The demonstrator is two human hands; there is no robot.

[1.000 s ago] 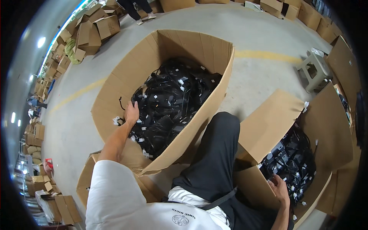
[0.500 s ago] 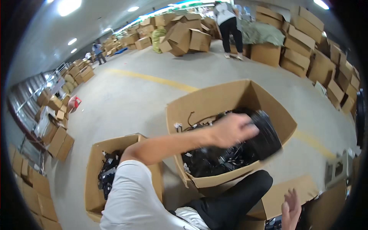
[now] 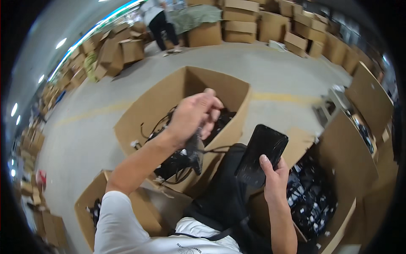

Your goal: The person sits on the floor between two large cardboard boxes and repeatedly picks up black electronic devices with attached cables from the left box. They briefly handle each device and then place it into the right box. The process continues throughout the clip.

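My right hand [image 3: 277,175] grips a flat, glossy black rectangular device [image 3: 262,154] by its lower edge, thumb on its face. My left hand [image 3: 196,113] is raised over the near side of a large cardboard box [image 3: 148,106], fingers curled. From it hangs a dark piece with black cable [image 3: 194,154]; its exact kind is blurred. A thin cord runs from this piece toward the black device. Inside the large box lie tangled black cables and dark parts, partly hidden by my left arm.
Another open box [image 3: 89,203] with black items stands at lower left. To my right, a cardboard box [image 3: 355,169] holds many small black packaged parts [image 3: 313,194]. Stacked cartons [image 3: 241,21] line the back, where a person [image 3: 160,25] stands bent over.
The view has turned right. The black device, earlier in the large box near my left hand, is now in my right hand. My left hand has drawn back, with the dark cabled piece hanging from it.
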